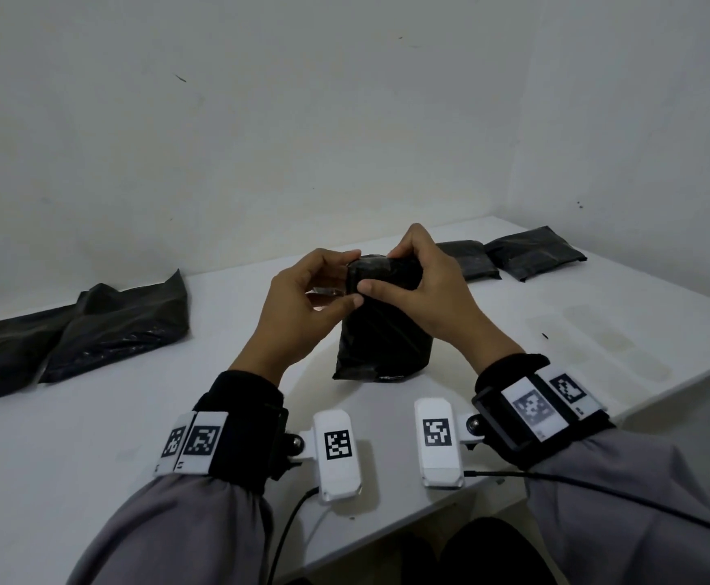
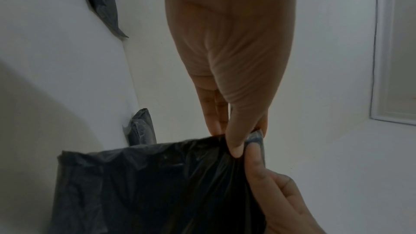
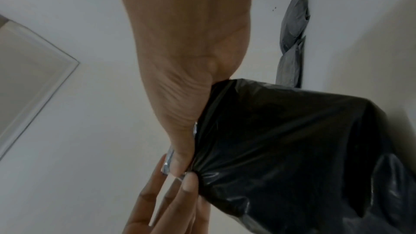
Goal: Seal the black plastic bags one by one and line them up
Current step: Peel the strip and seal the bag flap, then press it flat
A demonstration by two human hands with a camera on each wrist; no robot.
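Observation:
A filled black plastic bag [image 1: 383, 335] stands upright on the white table [image 1: 91, 437] in front of me. My left hand [image 1: 347, 280] pinches the left end of its folded top between thumb and fingers. My right hand [image 1: 380, 270] grips the top from the right, thumb on the near face. In the left wrist view my left hand [image 2: 227, 140] pinches the bag [image 2: 146, 184] at a shiny strip [image 2: 255, 136]. In the right wrist view my right hand [image 3: 182, 163] pinches the bag [image 3: 292, 149] where its plastic gathers, beside the strip [image 3: 167, 163].
Two flat black packages [image 1: 467, 259] [image 1: 534, 251] lie side by side at the back right. A loose pile of black bags [image 1: 91, 327] lies at the left. Pale translucent strips [image 1: 589, 335] lie on the table at the right, near its edge.

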